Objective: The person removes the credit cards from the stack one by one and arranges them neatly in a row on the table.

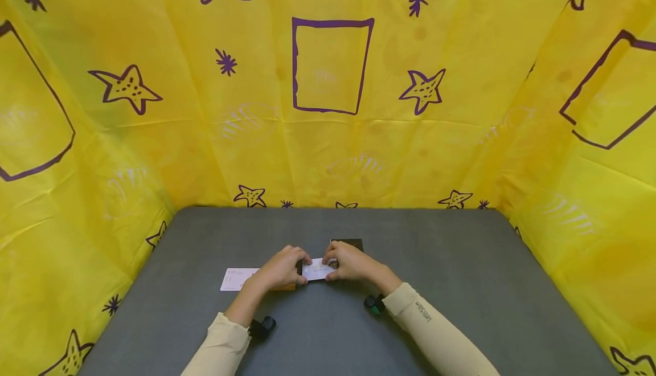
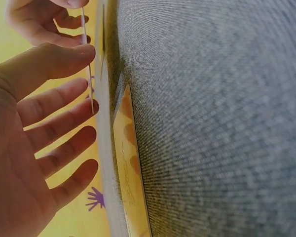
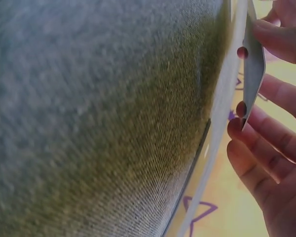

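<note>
Both hands hold a small white printed card between them, above the grey table. My left hand pinches its left end between thumb and fingertips, and my right hand pinches the right end. In the left wrist view the card is seen edge-on, raised off the cloth. From the right wrist its broad face shows, with fingertips on both sides. A dark patch beside the card's left end is partly hidden by the left fingers.
A white printed card or slip with an orange part lies on the table, partly under the left hand. Behind the right hand lies a flat black item. Yellow patterned cloth stands around the table's back and sides.
</note>
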### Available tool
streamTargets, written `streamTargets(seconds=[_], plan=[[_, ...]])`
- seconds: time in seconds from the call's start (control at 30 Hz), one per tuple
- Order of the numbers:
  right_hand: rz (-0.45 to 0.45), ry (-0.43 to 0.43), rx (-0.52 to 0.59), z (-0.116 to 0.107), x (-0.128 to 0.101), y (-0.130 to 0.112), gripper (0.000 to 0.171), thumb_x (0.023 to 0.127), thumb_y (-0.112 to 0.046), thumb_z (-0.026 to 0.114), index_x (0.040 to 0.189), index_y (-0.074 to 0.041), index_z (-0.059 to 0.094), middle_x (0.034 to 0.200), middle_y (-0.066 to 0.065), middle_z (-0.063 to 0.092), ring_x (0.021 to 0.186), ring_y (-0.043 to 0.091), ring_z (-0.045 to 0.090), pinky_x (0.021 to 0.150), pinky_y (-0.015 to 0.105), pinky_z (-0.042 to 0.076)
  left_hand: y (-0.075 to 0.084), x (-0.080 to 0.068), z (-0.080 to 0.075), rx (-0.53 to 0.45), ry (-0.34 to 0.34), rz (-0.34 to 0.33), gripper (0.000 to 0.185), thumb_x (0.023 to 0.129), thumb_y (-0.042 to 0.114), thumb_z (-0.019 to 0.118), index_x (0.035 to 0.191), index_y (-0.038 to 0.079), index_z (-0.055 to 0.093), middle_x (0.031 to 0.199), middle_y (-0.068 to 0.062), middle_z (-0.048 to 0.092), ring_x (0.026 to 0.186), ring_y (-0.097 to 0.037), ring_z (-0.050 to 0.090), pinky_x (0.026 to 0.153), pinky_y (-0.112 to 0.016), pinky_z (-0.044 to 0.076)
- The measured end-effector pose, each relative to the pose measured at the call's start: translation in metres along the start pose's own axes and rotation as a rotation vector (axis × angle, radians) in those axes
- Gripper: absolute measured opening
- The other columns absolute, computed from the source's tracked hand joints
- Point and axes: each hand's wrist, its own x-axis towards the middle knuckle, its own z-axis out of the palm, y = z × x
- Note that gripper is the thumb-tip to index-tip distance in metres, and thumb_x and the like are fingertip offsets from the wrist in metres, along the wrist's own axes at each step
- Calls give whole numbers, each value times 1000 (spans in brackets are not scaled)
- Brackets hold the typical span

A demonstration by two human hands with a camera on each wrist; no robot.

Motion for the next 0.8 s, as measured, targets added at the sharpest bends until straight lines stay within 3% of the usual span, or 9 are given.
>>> streamTargets(seconds=[0.4, 0.8], plan=[[-14, -30, -38, 4, 4, -6, 33, 76, -29, 83, 102, -11, 73, 98, -1, 60, 86, 11, 53, 78, 23, 45, 2, -5, -1, 82, -17, 24, 36, 70, 18, 84, 100, 7, 69, 101, -6, 67, 95, -23, 55, 84, -43, 46], [-12, -75, -102, 8, 7, -13, 33, 76, -31, 83, 102, -13, 73, 97, -1, 59, 82, 8, 49, 75, 21, 43, 3, -7, 5, 93, -26, -15, 33, 67, 15, 85, 95, 8, 69, 96, -6, 64, 91, -24, 54, 81, -46, 45]])
